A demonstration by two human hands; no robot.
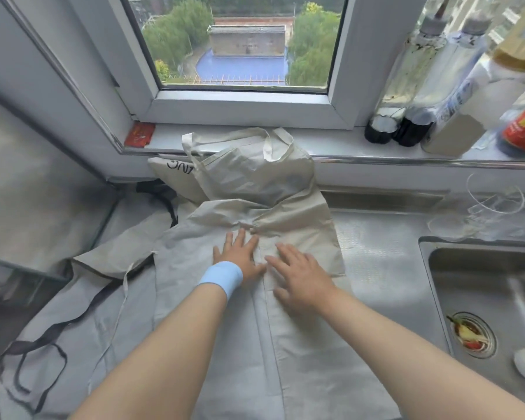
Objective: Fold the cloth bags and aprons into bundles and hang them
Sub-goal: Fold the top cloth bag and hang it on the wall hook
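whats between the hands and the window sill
In the head view, beyond the left hand and right hand, a crumpled beige cloth bag lies heaped, its handles reaching the window sill.

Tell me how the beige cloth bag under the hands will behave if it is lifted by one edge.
The beige cloth bag would probably flop and sag: it lies creased and bunched against the windowsill. It looks thin, so likely light. Both hands, left hand and right hand, press it flat, so folds may spring open once released.
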